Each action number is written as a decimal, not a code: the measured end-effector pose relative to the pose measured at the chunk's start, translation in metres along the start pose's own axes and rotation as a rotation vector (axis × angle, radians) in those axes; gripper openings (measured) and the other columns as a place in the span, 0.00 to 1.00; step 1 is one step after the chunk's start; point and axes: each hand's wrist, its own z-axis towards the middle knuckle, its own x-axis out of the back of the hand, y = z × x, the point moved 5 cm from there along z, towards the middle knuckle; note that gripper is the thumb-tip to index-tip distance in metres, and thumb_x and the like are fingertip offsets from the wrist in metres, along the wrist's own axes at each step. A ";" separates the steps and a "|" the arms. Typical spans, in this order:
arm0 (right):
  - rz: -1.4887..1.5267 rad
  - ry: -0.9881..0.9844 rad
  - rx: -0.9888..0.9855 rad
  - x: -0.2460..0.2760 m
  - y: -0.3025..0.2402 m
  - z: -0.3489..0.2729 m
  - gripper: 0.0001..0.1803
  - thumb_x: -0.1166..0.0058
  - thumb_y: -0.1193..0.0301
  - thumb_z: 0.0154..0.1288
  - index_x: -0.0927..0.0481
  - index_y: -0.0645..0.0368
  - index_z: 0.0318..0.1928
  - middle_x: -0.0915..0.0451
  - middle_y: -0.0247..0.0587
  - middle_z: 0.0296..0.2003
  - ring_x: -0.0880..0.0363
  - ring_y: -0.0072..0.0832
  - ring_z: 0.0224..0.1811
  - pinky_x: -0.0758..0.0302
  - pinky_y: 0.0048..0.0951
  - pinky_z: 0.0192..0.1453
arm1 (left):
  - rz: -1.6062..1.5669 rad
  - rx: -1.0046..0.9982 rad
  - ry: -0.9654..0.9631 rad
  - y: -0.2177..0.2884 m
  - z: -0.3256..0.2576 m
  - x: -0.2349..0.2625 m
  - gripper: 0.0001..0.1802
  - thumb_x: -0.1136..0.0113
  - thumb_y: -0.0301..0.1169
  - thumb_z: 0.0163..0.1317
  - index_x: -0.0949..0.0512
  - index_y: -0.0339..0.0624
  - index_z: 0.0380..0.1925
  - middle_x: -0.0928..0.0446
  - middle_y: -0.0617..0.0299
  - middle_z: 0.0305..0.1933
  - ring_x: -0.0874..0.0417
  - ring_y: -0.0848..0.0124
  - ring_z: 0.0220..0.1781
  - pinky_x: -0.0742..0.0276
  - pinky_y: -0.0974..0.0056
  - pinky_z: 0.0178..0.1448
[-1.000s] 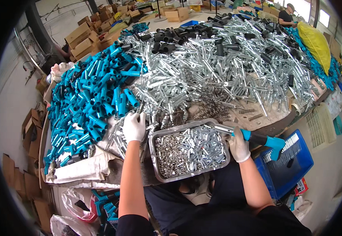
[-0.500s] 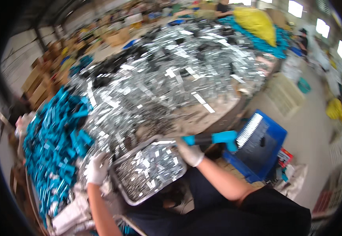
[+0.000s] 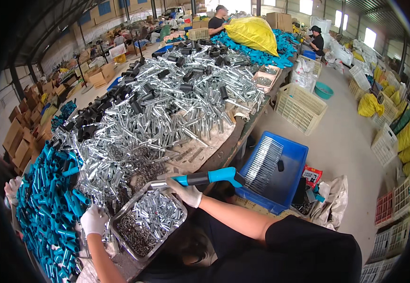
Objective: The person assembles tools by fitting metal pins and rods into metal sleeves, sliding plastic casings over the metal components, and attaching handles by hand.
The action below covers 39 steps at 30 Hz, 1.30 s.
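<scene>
Head view: the right hand (image 3: 186, 192) was closed around a blue-handled tool (image 3: 200, 178), held over the far rim of the tray (image 3: 120, 236). The left hand (image 3: 93, 220) was closed on the tray's near-left rim. The tray lay on the counter (image 3: 228, 141), holding metal tubes (image 3: 160, 214) and screws (image 3: 131, 232). Judged progress: partial; large piles of loose tubes (image 3: 167, 108) and blue sleeves (image 3: 49, 207) remained beyond it.

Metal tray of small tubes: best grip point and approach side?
Grip the metal tray by its raised rim at the near-left corner, coming from the left beside the left hand. The right hand and its blue-handled tool crowd the far edge.
</scene>
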 end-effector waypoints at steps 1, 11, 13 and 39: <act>0.073 0.016 -0.009 -0.002 -0.004 0.000 0.18 0.51 0.62 0.75 0.23 0.64 0.54 0.17 0.34 0.40 0.20 0.18 0.39 0.21 0.23 0.46 | -0.116 0.031 0.105 0.002 -0.010 0.011 0.10 0.38 0.35 0.50 0.20 0.44 0.31 0.19 0.51 0.30 0.17 0.52 0.33 0.23 0.52 0.39; -0.241 -0.438 -0.155 -0.040 -0.046 -0.121 0.14 0.35 0.72 0.59 0.17 0.62 0.46 0.16 0.38 0.39 0.19 0.23 0.43 0.22 0.29 0.48 | -0.878 -0.320 -0.010 0.167 -0.184 0.073 0.10 0.47 0.26 0.67 0.24 0.35 0.46 0.24 0.47 0.37 0.22 0.50 0.39 0.27 0.57 0.45; -0.162 -0.373 -0.211 -0.044 -0.041 -0.141 0.16 0.36 0.72 0.60 0.18 0.63 0.49 0.16 0.39 0.42 0.19 0.24 0.48 0.23 0.29 0.53 | -0.920 -0.259 -0.045 0.175 -0.200 0.058 0.10 0.46 0.26 0.67 0.23 0.35 0.46 0.22 0.46 0.40 0.20 0.50 0.42 0.25 0.56 0.48; -0.012 -0.360 -0.281 -0.050 -0.051 -0.172 0.17 0.37 0.69 0.64 0.19 0.63 0.50 0.17 0.36 0.38 0.19 0.20 0.38 0.22 0.23 0.44 | -1.368 0.137 -0.236 0.187 -0.229 0.042 0.20 0.56 0.37 0.74 0.23 0.35 0.29 0.31 0.61 0.14 0.31 0.72 0.14 0.36 0.68 0.22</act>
